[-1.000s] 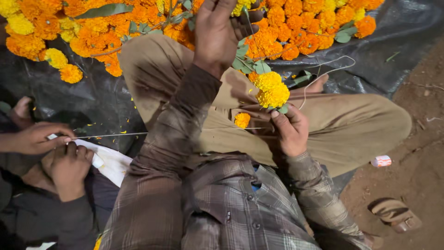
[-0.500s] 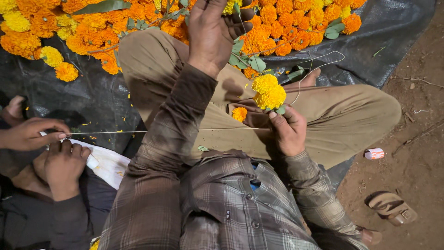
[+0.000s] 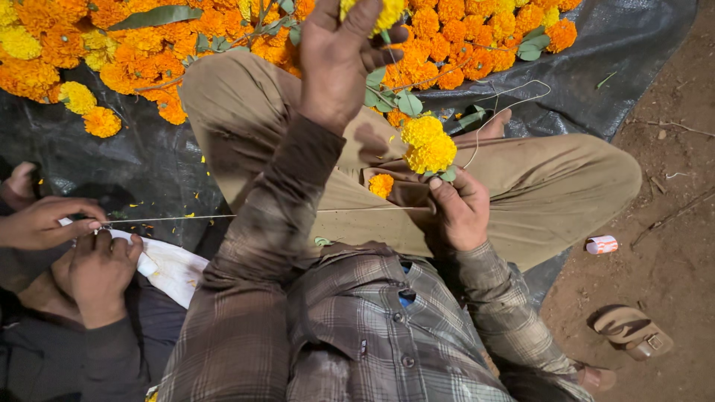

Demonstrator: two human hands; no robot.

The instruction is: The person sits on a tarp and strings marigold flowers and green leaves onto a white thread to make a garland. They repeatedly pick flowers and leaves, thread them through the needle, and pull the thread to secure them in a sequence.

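Note:
My left hand [image 3: 339,63] is stretched out over the heap of orange and yellow marigolds [image 3: 134,52], its fingers closed on a yellow marigold [image 3: 387,11]. My right hand [image 3: 460,216] rests on my lap and pinches two yellow marigolds [image 3: 426,143] together with a thin white thread [image 3: 261,214]. The thread runs left across my knee to another person's hands [image 3: 52,223]. A small orange marigold [image 3: 380,184] lies on my trouser leg, just left of my right hand.
A black plastic sheet [image 3: 112,171] lies under the flowers. A second person sits at the lower left, with a white cloth [image 3: 175,269] on their lap. On the bare earth to the right are a sandal [image 3: 633,331] and a small striped cylinder [image 3: 602,244].
My left hand has closed on a yellow marigold at the heap and drawn it up slightly. My right hand stays on my lap with the flowers and thread.

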